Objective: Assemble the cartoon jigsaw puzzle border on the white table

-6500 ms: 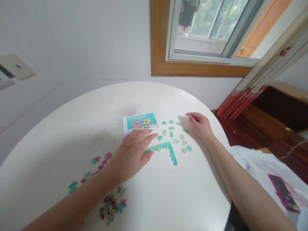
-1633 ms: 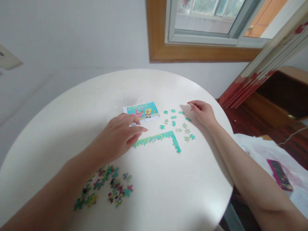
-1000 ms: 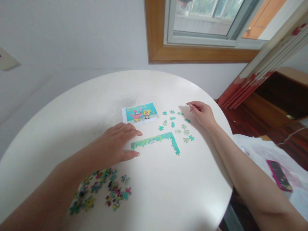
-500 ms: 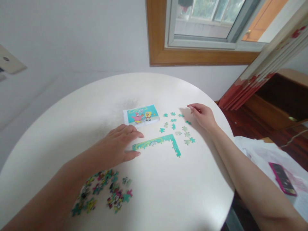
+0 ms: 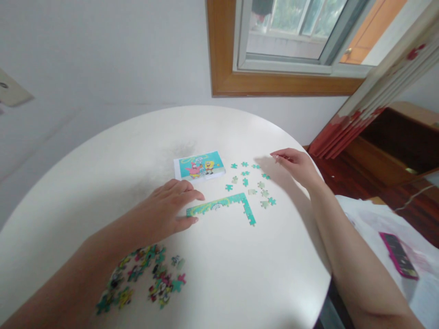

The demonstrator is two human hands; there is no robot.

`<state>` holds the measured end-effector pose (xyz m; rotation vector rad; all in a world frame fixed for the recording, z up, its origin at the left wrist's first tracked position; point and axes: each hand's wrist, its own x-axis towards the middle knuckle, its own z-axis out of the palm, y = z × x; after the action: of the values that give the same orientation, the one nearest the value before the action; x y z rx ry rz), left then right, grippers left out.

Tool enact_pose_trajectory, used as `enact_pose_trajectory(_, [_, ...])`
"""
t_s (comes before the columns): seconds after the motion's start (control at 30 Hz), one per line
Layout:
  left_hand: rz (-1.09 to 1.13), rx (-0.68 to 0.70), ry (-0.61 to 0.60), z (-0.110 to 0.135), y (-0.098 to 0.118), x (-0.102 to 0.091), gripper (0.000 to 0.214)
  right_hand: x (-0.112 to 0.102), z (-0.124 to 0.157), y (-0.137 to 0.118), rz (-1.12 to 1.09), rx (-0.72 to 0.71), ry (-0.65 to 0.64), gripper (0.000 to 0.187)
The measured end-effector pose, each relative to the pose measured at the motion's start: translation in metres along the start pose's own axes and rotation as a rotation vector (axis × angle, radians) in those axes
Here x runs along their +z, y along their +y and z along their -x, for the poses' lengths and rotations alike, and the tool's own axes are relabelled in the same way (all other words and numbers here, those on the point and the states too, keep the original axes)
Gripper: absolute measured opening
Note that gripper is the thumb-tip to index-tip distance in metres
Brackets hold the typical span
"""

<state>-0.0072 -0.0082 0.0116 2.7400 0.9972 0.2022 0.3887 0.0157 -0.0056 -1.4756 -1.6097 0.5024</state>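
Note:
An L-shaped strip of joined puzzle pieces [image 5: 224,202], mostly teal, lies on the white round table [image 5: 222,283]. At its left end rests my left hand [image 5: 173,203], thumb and fingers apart around the strip's end. My right hand [image 5: 295,164] is raised over the table's right side with its fingertips pinched together; whatever is between them, if anything, cannot be made out. Left of it, several loose teal and pale puzzle pieces [image 5: 245,182] lie scattered. A picture box [image 5: 202,167] with cartoon figures sits behind the strip.
A pile of mixed-colour puzzle pieces [image 5: 161,283] lies at the near left, partly behind my left forearm. A phone [image 5: 399,256] with a pink edge rests on white plastic right of the table. Behind the table are a wall and a window [image 5: 291,36].
My right hand has moved slightly to the right, away from the loose pieces, still pinched. My left hand stays by the strip's left end. The whole view has shifted a little.

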Motion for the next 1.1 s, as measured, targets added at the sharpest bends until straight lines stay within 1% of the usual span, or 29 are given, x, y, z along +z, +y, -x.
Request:
enact_pose_trajectory(0.07, [0.003,0.006,0.001,0.000,-0.001,0.001,0.033,-0.009,0.004,-0.003,-0.012,0.033,-0.076,0.023])
enact_pose_trajectory(0.13, [0.011,0.014,0.007,0.000,-0.002,0.003,0.033,-0.012,0.010,-0.007,0.004,0.062,-0.176,0.023])
enact_pose_trajectory(0.27, [0.026,0.011,0.017,0.000,-0.002,0.003,0.033,-0.008,0.019,-0.018,0.120,0.032,-0.405,0.025])
enact_pose_trajectory(0.33, [0.032,0.006,0.016,0.000,-0.002,0.002,0.033,-0.003,0.024,-0.023,0.175,0.015,-0.455,0.026])
enact_pose_trajectory(0.5, [0.046,0.010,0.013,-0.001,-0.001,0.001,0.033,0.005,0.030,-0.033,0.303,0.004,-0.449,0.023])
enact_pose_trajectory(0.63, [0.038,0.002,0.003,-0.002,-0.002,0.002,0.034,0.011,0.029,-0.032,0.373,-0.020,-0.441,0.018])
enact_pose_trajectory(0.77, [0.037,0.005,0.001,-0.002,-0.004,0.004,0.034,0.016,0.027,-0.029,0.349,-0.011,-0.436,0.013])
enact_pose_trajectory(1.1, [0.035,0.014,0.009,-0.001,-0.004,0.005,0.033,0.018,0.027,-0.030,0.246,0.071,-0.425,0.013])
